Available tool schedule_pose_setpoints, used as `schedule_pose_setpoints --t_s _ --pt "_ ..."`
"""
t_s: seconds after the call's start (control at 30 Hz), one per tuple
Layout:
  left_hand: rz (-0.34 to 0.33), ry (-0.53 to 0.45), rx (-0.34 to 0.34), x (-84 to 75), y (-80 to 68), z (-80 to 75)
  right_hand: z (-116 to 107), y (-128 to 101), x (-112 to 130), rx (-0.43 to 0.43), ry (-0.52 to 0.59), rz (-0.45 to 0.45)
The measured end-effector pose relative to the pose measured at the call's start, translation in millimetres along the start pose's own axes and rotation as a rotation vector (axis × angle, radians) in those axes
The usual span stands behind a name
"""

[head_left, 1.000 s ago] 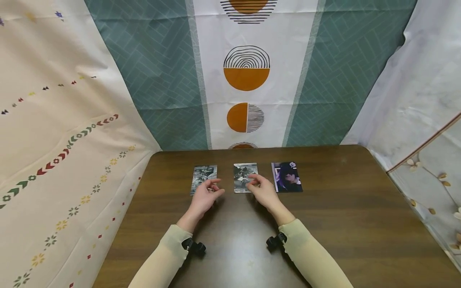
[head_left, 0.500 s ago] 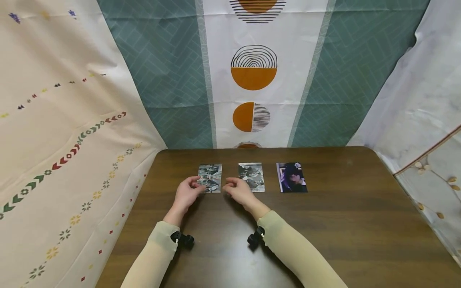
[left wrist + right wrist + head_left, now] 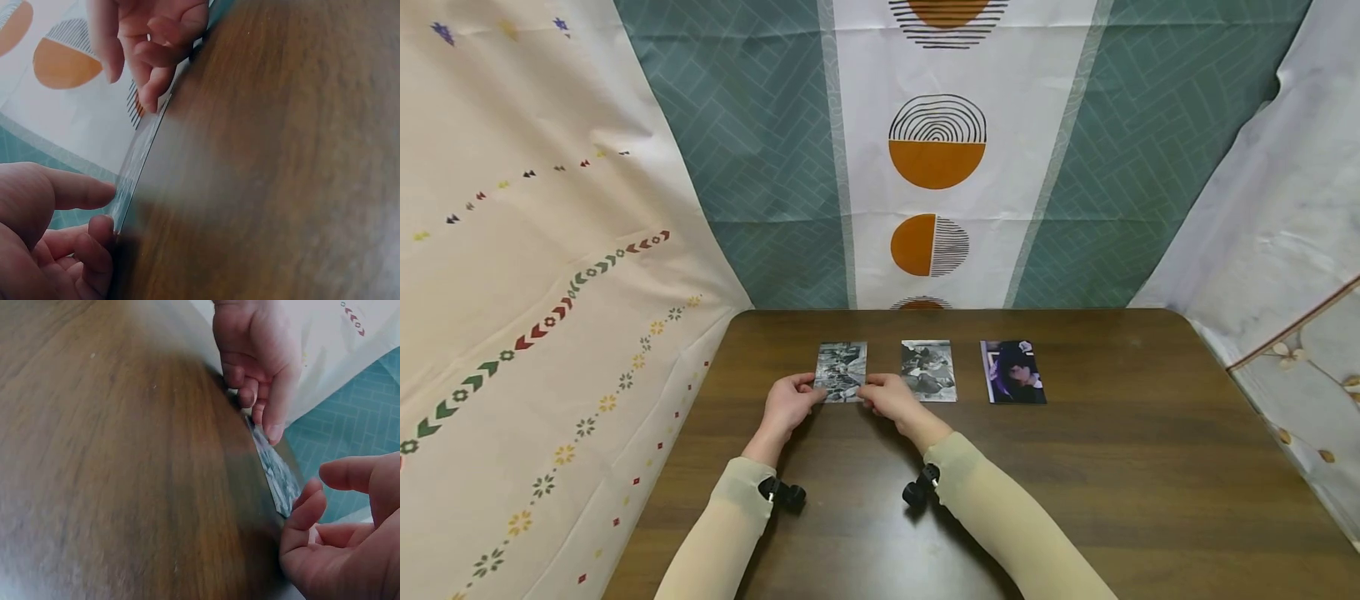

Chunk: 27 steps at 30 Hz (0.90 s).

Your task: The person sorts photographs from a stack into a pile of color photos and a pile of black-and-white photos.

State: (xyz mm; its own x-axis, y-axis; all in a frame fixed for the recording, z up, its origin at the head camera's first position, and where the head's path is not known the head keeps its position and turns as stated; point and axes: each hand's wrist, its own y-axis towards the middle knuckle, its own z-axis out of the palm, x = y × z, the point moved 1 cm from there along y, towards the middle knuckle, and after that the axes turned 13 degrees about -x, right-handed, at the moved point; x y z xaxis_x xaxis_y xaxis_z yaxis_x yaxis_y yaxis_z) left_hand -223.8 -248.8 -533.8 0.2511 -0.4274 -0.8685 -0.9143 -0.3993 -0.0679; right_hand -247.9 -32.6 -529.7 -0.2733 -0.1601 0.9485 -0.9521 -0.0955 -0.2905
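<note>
In the head view, three photo cards lie in a row at the table's far side. My left hand (image 3: 788,406) is at the left edge of the leftmost black-and-white photo card (image 3: 841,367), its thumb and curled fingers pinching the border. My right hand (image 3: 891,400) is at that card's lower right side; a curled fingertip touches the edge while the thumb stands apart, as the right wrist view shows. The middle black-and-white photo card (image 3: 929,368) lies just beyond the right hand. A purple-toned photo card (image 3: 1017,372) is farther right, untouched.
The brown wooden table (image 3: 1120,483) reaches back to a green and white cloth (image 3: 760,208) with orange circles. A cream patterned cloth (image 3: 587,375) hangs at the left, a pale cloth (image 3: 1270,225) at the right. Each wrist carries a small black camera.
My right hand has moved left from over the middle card to the leftmost card's right edge. My left hand has shifted left to that card's other edge. The view has turned slightly left.
</note>
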Motion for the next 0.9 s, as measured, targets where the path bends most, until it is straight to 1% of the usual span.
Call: schedule_pose_setpoints --t_s 0.1,0.2,0.33,0.4,0.47,0.57,0.67,0.8,0.9 --pt "-0.005 -0.009 -0.008 -0.4 -0.2 0.4 1 0 3 0.016 0.042 0.052" --pt "-0.011 -0.021 -0.019 -0.7 -0.9 0.6 3 0 5 0.019 0.142 0.114" --pt "-0.016 -0.029 -0.028 -0.7 -2.0 0.5 5 2 7 0.001 0.299 0.185" --pt "-0.015 -0.03 -0.03 0.0 -2.3 0.6 6 3 7 -0.007 0.349 0.209" --pt "-0.019 -0.035 -0.032 0.6 -2.7 1.0 7 3 7 -0.012 0.377 0.22" --pt "-0.017 -0.034 -0.046 1.2 -3.7 2.2 8 1 8 -0.01 0.364 0.215" --pt "0.006 -0.012 -0.062 1.6 -4.5 4.1 9 -4 8 -0.018 0.278 0.17" --pt "0.059 0.066 -0.086 0.5 -5.7 6.9 10 -8 7 -0.05 0.145 0.099" --pt "0.081 0.124 -0.103 -1.5 -7.0 7.9 11 -9 6 -0.061 0.092 0.067"
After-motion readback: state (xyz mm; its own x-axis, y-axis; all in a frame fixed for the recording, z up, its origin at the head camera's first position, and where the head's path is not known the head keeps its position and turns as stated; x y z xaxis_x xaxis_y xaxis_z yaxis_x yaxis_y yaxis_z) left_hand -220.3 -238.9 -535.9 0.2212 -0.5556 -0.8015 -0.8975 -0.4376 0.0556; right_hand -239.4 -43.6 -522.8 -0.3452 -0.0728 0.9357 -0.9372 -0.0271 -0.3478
